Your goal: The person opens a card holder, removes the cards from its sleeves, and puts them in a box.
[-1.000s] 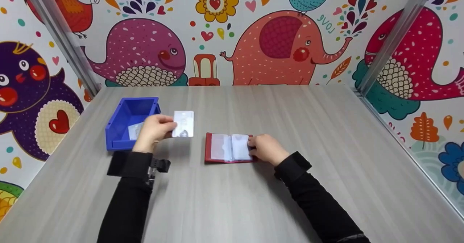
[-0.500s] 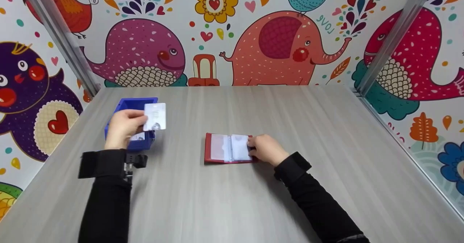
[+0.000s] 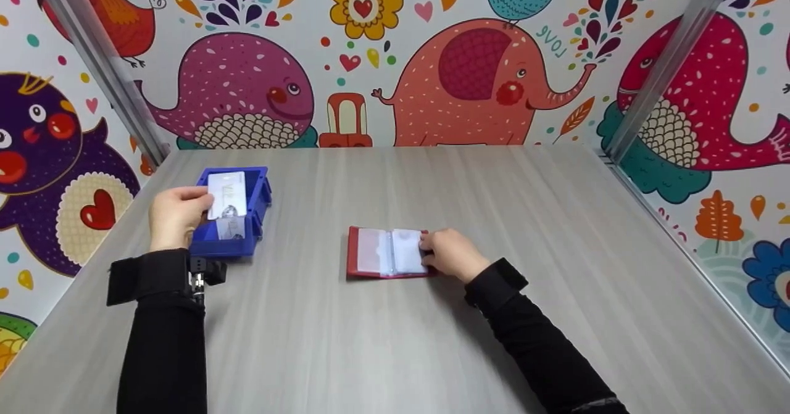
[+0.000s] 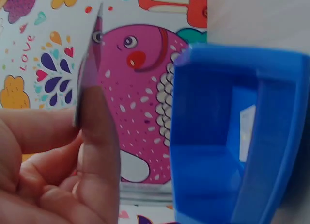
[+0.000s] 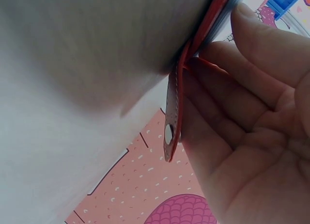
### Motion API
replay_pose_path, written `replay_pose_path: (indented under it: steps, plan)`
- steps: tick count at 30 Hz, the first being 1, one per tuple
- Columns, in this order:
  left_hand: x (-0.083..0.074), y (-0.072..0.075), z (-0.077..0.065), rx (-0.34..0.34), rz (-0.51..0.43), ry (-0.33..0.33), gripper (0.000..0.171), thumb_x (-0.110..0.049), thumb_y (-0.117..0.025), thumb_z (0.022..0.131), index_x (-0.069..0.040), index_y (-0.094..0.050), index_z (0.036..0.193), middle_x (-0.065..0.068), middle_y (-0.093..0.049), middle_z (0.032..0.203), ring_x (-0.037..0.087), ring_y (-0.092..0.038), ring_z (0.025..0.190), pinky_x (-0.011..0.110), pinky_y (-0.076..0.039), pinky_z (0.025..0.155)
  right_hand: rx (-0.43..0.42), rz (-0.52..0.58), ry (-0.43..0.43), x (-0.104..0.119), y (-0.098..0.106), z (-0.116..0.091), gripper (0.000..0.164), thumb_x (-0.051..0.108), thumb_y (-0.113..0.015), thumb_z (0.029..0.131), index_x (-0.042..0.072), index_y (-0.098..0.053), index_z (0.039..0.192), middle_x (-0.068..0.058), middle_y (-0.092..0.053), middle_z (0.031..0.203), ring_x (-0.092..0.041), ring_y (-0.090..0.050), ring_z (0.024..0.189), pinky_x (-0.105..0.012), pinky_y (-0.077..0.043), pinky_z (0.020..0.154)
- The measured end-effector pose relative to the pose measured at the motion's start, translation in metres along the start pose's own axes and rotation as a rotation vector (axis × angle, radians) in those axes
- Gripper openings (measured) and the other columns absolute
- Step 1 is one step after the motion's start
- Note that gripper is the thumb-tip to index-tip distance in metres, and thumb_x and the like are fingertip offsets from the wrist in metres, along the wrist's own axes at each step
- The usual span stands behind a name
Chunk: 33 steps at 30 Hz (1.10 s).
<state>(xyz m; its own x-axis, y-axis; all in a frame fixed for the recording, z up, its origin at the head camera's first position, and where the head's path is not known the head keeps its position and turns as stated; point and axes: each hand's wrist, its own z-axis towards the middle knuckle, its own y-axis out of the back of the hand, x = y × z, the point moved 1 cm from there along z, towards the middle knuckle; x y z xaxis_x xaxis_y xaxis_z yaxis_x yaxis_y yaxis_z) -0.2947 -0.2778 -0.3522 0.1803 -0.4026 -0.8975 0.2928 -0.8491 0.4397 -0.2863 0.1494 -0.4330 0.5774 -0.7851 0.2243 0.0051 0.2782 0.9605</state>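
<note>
Pinched between thumb and fingers of my left hand (image 3: pixel 173 219) is a white card (image 3: pixel 226 192) with grey print at its lower end. It overlaps the blue bin (image 3: pixel 222 249) in the head view; the left wrist view shows the card (image 4: pixel 91 71) edge-on, to the left of the bin (image 4: pixel 201 173). Another white card (image 3: pixel 231 228) lies inside the bin. My right hand (image 3: pixel 455 253) grips the right edge of an open red card holder (image 3: pixel 353 252) with clear sleeves. A strap with a metal snap (image 5: pixel 173 117) hangs beside those fingers in the right wrist view.
Both lie on a grey wood-grain table (image 3: pixel 321 340), the bin at left and the card holder near the middle. Printed walls (image 3: pixel 358 81) with metal corner posts (image 3: pixel 669 74) enclose the back and sides.
My left hand has moved left with the card, from between the bin and the card holder to over the bin. The right hand and card holder have stayed put.
</note>
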Motion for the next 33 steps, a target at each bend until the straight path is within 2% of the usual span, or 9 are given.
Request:
replay_pose_path:
  steps: [4,8,12,16,19,22,26,33]
  plan:
    - [0.005,0.007,0.005,-0.061,0.042,0.024,0.041,-0.013,-0.058,0.097,0.007,-0.057,0.133,0.022,-0.057,0.124,0.007,-0.052,0.077,0.017,-0.045,0.065,0.003,-0.002,0.005,0.001,0.0,-0.001,0.024,0.007,-0.078,0.083,0.005,-0.057,0.071,-0.018,-0.071,0.109,-0.023,-0.06,0.075,-0.037,-0.048,0.067]
    - [0.009,0.013,0.008,-0.09,0.093,0.07,0.043,-0.016,-0.056,0.097,0.004,-0.056,0.135,0.024,-0.055,0.133,0.021,-0.054,0.096,0.025,-0.042,0.074,-0.01,-0.004,0.015,0.001,0.0,-0.001,0.026,0.006,-0.079,0.082,0.005,-0.056,0.07,-0.017,-0.071,0.108,-0.026,-0.062,0.076,-0.038,-0.049,0.068]
    - [0.012,0.012,0.01,-0.116,0.144,0.083,0.042,-0.016,-0.054,0.097,0.005,-0.057,0.134,0.026,-0.054,0.135,0.033,-0.052,0.111,0.035,-0.043,0.084,-0.03,-0.021,0.041,0.0,0.0,-0.001,0.028,0.007,-0.08,0.079,0.005,-0.055,0.067,-0.014,-0.073,0.099,-0.024,-0.057,0.068,-0.037,-0.048,0.064]
    - [0.016,0.005,0.013,-0.136,0.171,0.069,0.041,-0.013,-0.054,0.096,0.006,-0.058,0.132,0.027,-0.054,0.135,0.037,-0.051,0.116,0.044,-0.04,0.097,-0.014,-0.019,0.033,0.001,0.0,-0.001,0.024,0.007,-0.08,0.08,0.004,-0.058,0.069,-0.014,-0.072,0.102,-0.026,-0.058,0.069,-0.04,-0.049,0.066]
    - [0.018,-0.003,0.014,-0.158,0.188,0.045,0.039,-0.011,-0.052,0.095,0.008,-0.059,0.129,0.028,-0.056,0.132,0.04,-0.051,0.119,0.047,-0.038,0.101,-0.001,-0.023,0.022,0.001,0.0,-0.001,0.021,0.008,-0.079,0.081,0.004,-0.06,0.072,-0.016,-0.071,0.108,-0.028,-0.061,0.074,-0.041,-0.05,0.068]
    - [0.019,-0.012,0.016,-0.174,0.203,0.027,0.037,-0.009,-0.051,0.096,0.009,-0.061,0.127,0.028,-0.057,0.13,0.042,-0.052,0.119,0.049,-0.039,0.102,0.003,-0.021,0.017,0.0,0.0,-0.001,0.018,0.007,-0.078,0.082,0.004,-0.062,0.074,-0.017,-0.07,0.112,-0.031,-0.064,0.079,-0.041,-0.051,0.07]
    - [0.021,-0.019,0.018,-0.163,0.222,0.036,0.037,-0.01,-0.05,0.097,0.008,-0.06,0.128,0.028,-0.057,0.13,0.042,-0.051,0.12,0.05,-0.039,0.102,0.003,-0.012,0.016,0.0,0.001,-0.001,0.015,0.007,-0.078,0.083,0.003,-0.064,0.077,-0.017,-0.07,0.112,-0.032,-0.066,0.082,-0.042,-0.052,0.072]
    - [0.024,-0.023,0.022,-0.15,0.224,0.039,0.038,-0.011,-0.049,0.098,0.007,-0.059,0.131,0.027,-0.056,0.134,0.041,-0.049,0.125,0.048,-0.037,0.105,0.022,-0.006,-0.005,0.0,0.001,0.0,0.013,0.007,-0.077,0.084,0.002,-0.066,0.08,-0.017,-0.07,0.113,-0.03,-0.064,0.081,-0.042,-0.051,0.073]
